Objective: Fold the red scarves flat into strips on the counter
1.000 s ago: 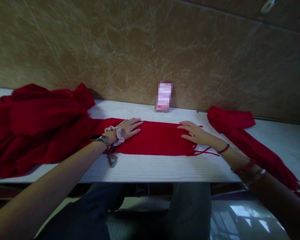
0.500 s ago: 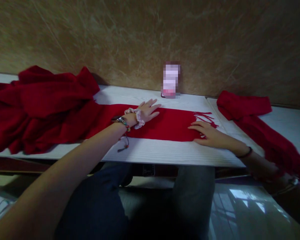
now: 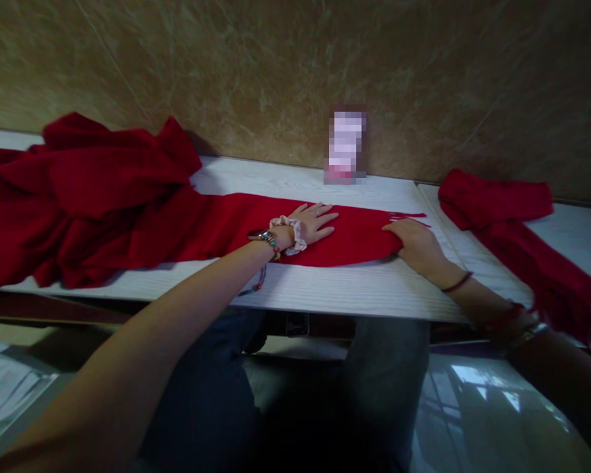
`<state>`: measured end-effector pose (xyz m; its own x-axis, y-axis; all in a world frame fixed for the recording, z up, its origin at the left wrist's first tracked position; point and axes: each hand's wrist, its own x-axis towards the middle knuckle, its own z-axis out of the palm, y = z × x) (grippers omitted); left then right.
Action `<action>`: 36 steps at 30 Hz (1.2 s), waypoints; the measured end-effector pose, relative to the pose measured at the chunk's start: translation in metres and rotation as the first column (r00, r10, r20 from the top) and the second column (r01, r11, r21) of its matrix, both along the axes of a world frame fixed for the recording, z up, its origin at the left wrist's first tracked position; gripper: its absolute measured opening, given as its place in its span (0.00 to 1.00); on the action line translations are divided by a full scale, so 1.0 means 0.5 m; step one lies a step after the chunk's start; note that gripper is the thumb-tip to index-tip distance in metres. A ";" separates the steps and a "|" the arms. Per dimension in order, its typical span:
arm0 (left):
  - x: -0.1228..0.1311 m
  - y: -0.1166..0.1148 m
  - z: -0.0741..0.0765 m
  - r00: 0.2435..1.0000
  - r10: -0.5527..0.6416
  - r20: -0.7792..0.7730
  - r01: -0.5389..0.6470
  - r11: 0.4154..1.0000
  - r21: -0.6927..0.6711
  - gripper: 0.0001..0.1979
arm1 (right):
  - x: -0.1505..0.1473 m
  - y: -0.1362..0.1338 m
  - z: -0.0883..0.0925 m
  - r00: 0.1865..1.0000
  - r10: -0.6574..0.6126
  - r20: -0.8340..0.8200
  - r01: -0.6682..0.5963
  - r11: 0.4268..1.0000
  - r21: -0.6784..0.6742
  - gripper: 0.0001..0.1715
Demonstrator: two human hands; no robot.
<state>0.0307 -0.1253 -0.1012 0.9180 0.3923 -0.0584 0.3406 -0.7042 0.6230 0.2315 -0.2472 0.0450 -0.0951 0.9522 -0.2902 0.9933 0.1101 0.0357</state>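
Note:
A red fringed scarf point(image 3: 236, 226) lies stretched along the white wood-grain table point(image 3: 295, 289), its left part running into a crumpled heap of red cloth. My left hand point(image 3: 311, 223) rests flat on the scarf with fingers spread; a scrunchie, a watch and a beaded bracelet circle that wrist. At the scarf's fringed right end, my right hand point(image 3: 416, 244) has its fingers curled closed on the edge, the near corner slightly raised. Part of the fringe is hidden behind this hand.
A pixelated phone-like object point(image 3: 345, 148) leans upright against the brown marbled wall point(image 3: 256, 79). Another red scarf point(image 3: 526, 243) lies folded on the right. The heaped red cloth point(image 3: 103, 197) covers the table's left. Papers point(image 3: 10, 387) are at lower left, below the table edge.
My left hand has slid right along the scarf. My right hand has closed from spread fingers onto the fringed end, lifting its near corner. The view has shifted slightly.

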 end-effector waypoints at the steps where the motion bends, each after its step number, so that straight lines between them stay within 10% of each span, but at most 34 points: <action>1: 0.001 0.000 -0.001 1.000 0.002 0.003 -0.002 1.000 0.001 0.25 | 0.003 0.004 0.003 0.999 -0.002 0.035 0.002 1.000 0.013 0.27; 9: 0.003 -0.001 -0.003 1.000 0.004 0.021 -0.004 1.000 0.001 0.24 | 0.065 0.060 0.096 0.951 -0.114 0.288 0.018 0.949 0.314 0.14; 17: 0.001 -0.001 0.000 1.000 0.018 0.018 -0.018 1.000 -0.007 0.24 | 0.193 -0.002 0.162 0.979 -0.008 0.205 0.026 0.996 -0.087 0.14; 28: -0.005 0.000 0.002 1.000 0.010 -0.001 -0.010 1.000 0.001 0.24 | 0.038 0.093 -0.009 0.960 -0.278 0.042 0.279 0.924 -0.261 0.17; 36: -0.001 0.000 -0.002 1.000 0.017 0.022 -0.016 1.000 -0.014 0.24 | 0.066 0.109 0.006 0.986 -0.142 0.084 0.163 0.921 -0.353 0.15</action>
